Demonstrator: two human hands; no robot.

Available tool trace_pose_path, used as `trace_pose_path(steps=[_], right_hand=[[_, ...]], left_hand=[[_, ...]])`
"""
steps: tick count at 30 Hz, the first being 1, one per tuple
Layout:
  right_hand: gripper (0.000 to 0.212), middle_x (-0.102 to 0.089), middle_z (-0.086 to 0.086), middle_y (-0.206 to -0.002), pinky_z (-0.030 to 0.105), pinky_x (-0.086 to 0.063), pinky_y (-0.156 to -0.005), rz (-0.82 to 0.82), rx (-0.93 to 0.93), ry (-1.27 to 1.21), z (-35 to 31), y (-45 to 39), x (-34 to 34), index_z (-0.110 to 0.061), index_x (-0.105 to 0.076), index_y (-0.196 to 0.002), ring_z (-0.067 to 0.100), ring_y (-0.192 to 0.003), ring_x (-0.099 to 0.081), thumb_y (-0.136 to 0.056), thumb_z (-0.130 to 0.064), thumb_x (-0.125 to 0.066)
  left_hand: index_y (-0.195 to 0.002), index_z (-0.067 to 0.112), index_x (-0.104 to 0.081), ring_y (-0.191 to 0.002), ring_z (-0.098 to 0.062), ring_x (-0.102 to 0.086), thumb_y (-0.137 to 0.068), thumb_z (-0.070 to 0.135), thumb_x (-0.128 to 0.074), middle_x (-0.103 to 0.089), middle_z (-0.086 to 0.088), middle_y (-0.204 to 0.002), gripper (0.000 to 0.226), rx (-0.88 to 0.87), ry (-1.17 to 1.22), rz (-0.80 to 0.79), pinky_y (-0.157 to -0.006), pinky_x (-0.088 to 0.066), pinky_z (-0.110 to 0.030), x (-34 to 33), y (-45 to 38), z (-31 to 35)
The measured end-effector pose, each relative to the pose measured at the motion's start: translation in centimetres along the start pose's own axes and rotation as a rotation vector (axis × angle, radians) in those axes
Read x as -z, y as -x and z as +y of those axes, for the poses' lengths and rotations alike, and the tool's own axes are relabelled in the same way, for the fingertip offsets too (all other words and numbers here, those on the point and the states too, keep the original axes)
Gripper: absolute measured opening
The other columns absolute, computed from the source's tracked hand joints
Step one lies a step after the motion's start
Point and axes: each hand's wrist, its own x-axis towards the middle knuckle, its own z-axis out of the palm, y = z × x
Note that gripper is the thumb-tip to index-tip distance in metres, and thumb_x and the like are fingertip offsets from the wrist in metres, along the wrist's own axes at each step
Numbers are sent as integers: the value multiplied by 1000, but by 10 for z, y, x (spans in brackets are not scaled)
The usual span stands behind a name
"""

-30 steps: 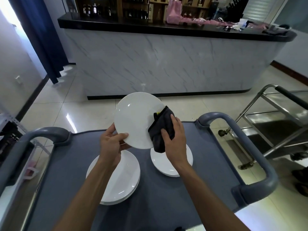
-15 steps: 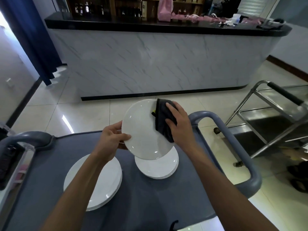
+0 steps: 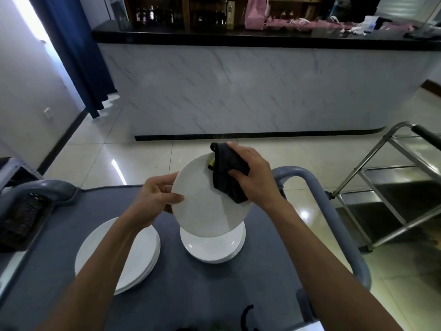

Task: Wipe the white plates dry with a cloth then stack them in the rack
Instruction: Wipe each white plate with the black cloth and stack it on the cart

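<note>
We grip a white plate (image 3: 210, 204) at its left rim with our left hand (image 3: 156, 199): the thumb lies across the near face and the fingers curl behind the edge. Our right hand (image 3: 253, 177) pinches a dark cloth (image 3: 226, 170) against the plate's upper right rim, thumb on the near side of the cloth and fingers folded over its top; a small yellow tag shows at the cloth's left edge. The plate is held tilted in the air, its face turned toward us, above the cart. Both forearms reach forward from the bottom of the view, the left one crossing over the left stack.

Directly under the held plate sits a stack of white plates (image 3: 212, 247) on the grey cart top (image 3: 238, 283); we cannot tell how many it holds. To its left lies a second stack of wider white plates (image 3: 133, 254), partly covered by our left forearm. The cart's grey handle (image 3: 329, 211) loops up on the right side, and another rounded handle (image 3: 43, 187) rises at the left. Beside the cart on the left is a black mesh basket (image 3: 19, 218). To the right stands a stainless steel trolley (image 3: 393, 187) on the tiled floor. Beyond it all runs a marble-fronted counter (image 3: 238, 91) with a black top.
</note>
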Motion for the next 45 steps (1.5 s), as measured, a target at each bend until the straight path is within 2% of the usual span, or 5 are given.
trace_pose_path(steps=[5,13,21,27,45], right_hand=[[57,-63,1,-119,40,-51,-92,12,52,-39,9,2,7,-24,-58,-136,19,-107,-60,-83,-6,-71],[54,-60,6,-112,20,-48,-87,104,220,-77,16,25,3,-13,-62,-128,12,-102,-56,-78,9,-65],[47,-59,12,-113,33,-52,-86,141,351,-71,21,45,6,-7,-66,-124,26,-103,-60,-79,7,-63],[47,-56,13,-114,30,-51,-86,192,422,-79,24,57,9,-13,-63,-123,29,-101,-59,-80,5,-59],[44,-50,6,-114,47,-50,-74,255,604,33,21,92,19,-20,-62,-117,28,-95,-57,-83,5,-75]], left_hand=[[-106,46,-75,-92,-23,-72,-86,-11,-63,-77,0,-100,61,16,-48,91,-64,-59,-30,-13,2,-4],[-113,13,-73,-92,-30,-70,-88,4,-63,-76,-7,-97,28,76,47,287,-76,-60,-38,-36,18,-25],[-96,12,-73,-87,-24,-73,-100,47,-51,-76,-7,-93,41,377,237,520,-77,-59,-43,-44,41,-55],[-79,10,-72,-80,-31,-69,-75,77,-55,-69,-12,-88,70,751,310,279,-66,-43,-35,-49,56,-72],[-96,11,-62,-66,-23,-51,-74,48,-72,-56,-5,-79,44,741,650,113,-60,-35,-31,-78,46,-55]])
